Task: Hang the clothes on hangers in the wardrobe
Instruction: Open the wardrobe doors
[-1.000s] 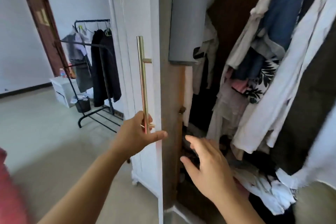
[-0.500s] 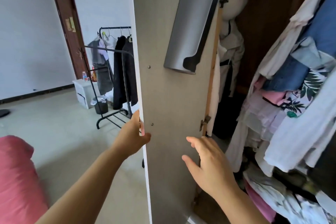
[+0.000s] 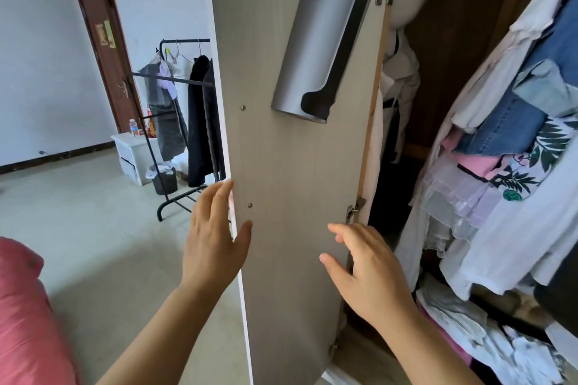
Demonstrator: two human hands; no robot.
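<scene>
The wardrobe door (image 3: 294,166) stands swung open in front of me, its grey inner face towards me. My left hand (image 3: 214,241) is at the door's free edge, fingers spread, thumb on the inner face, holding nothing. My right hand (image 3: 372,272) hovers open near the lower hinge (image 3: 355,209). Inside the wardrobe, hanging clothes (image 3: 513,147) in white, blue denim, pink and a leaf print fill the right side. A heap of crumpled clothes (image 3: 488,341) lies on the wardrobe floor.
A grey curved panel (image 3: 316,37) is fixed to the door's inner face. Behind on the left stands a black clothes rack (image 3: 187,109) with dark garments, a white box (image 3: 134,153) and a small bin (image 3: 164,180). Something pink (image 3: 22,322) sits at lower left.
The door has swung further open, from edge-on with its handle showing to its inner face towards me. My left hand let go of the handle and door edge and now rests spread.
</scene>
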